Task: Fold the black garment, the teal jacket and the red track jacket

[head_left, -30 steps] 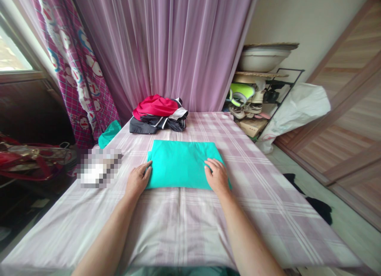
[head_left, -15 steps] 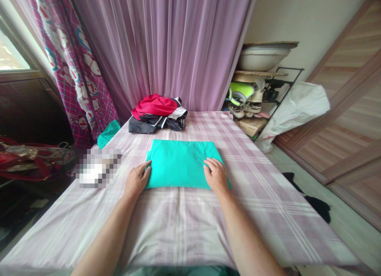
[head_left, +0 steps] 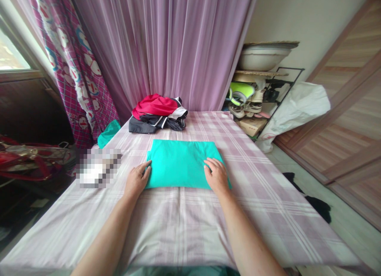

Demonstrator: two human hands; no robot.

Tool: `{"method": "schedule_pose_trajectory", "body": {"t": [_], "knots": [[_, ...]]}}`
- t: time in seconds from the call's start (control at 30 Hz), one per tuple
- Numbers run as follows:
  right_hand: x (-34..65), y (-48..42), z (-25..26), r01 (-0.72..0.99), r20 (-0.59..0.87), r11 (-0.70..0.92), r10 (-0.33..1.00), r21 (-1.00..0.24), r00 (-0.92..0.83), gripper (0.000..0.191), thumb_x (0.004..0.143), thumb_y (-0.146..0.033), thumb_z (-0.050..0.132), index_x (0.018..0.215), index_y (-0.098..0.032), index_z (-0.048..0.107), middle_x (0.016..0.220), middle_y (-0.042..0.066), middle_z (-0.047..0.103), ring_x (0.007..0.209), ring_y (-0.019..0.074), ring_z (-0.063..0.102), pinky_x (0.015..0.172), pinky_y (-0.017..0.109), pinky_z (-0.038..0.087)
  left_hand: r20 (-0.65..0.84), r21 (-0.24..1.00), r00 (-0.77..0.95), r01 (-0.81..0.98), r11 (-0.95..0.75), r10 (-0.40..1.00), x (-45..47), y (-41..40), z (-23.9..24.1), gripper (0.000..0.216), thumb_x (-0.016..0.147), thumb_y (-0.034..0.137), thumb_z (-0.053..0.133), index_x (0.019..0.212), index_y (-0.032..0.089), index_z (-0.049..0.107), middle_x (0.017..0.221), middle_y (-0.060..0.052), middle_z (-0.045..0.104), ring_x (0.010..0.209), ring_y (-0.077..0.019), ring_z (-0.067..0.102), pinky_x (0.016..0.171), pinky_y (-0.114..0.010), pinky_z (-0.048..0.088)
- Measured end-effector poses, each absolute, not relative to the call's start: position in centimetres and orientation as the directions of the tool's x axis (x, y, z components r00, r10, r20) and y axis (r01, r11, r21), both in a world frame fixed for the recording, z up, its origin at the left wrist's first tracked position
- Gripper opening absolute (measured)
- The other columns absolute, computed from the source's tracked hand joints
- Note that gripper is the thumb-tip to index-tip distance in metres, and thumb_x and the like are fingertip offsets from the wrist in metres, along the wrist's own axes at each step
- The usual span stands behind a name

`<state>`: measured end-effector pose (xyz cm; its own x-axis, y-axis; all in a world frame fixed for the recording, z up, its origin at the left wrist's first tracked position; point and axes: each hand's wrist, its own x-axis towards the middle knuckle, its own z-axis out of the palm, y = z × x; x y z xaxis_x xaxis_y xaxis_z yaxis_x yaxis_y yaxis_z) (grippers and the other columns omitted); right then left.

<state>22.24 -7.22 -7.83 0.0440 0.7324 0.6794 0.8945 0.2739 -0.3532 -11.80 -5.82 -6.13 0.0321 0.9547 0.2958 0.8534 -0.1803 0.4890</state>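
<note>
A folded green cloth, probably a garment, lies flat as a rectangle in the middle of the table. At its left edge rests my left hand, fingertips touching the fold and the fingers stretched forward. My right hand lies on top of the cloth's right side with its fingers extended. Neither hand grips anything. Beneath the right hand a little of the cloth is hidden.
A plaid tablecloth covers the table. Toward the back sits a pile of red and black clothes. More green fabric hangs at the left edge, near a blurred-out patch. A shoe rack and white sack stand right.
</note>
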Motion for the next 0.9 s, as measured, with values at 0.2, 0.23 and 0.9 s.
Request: {"method": "schedule_pose_trajectory", "body": {"t": [0.2, 0.23, 0.9], "knots": [[22.26, -7.25, -7.81, 0.891, 0.676, 0.274, 0.735, -0.363, 0.05, 0.031, 0.092, -0.029, 0.048, 0.105, -0.02, 0.076, 0.114, 0.011, 0.073, 0.112, 0.0269, 0.06, 0.101, 0.046, 0.045, 0.313, 0.48, 0.028, 0.858, -0.183, 0.949, -11.84, -5.77, -6.3, 0.048, 0.093, 0.043, 0.04, 0.128, 0.023, 0.066, 0.127, -0.006, 0.07, 0.118, -0.0254, 0.064, 0.106, -0.044, 0.046], [22.27, -7.24, -7.81, 0.889, 0.673, 0.274, 0.738, -0.367, 0.05, 0.031, 0.092, -0.029, 0.048, 0.105, -0.021, 0.076, 0.114, 0.011, 0.073, 0.112, 0.0269, 0.06, 0.101, 0.046, 0.045, 0.313, 0.481, 0.027, 0.858, -0.183, 0.949, -11.86, -5.76, -6.32, 0.047, 0.093, 0.042, 0.04, 0.128, 0.024, 0.066, 0.127, -0.006, 0.07, 0.118, -0.0248, 0.064, 0.106, -0.043, 0.046], [22.3, -7.18, -7.88, 0.888, 0.674, 0.281, 0.738, -0.364, 0.043, 0.032, 0.092, -0.028, 0.048, 0.105, -0.018, 0.076, 0.114, 0.012, 0.073, 0.112, 0.0277, 0.06, 0.101, 0.047, 0.046, 0.29, 0.493, 0.044, 0.849, -0.189, 0.956, -11.81, -5.88, -5.89, 0.052, 0.093, 0.044, 0.038, 0.129, 0.019, 0.066, 0.128, -0.009, 0.069, 0.12, -0.0264, 0.063, 0.105, -0.042, 0.046]]}}
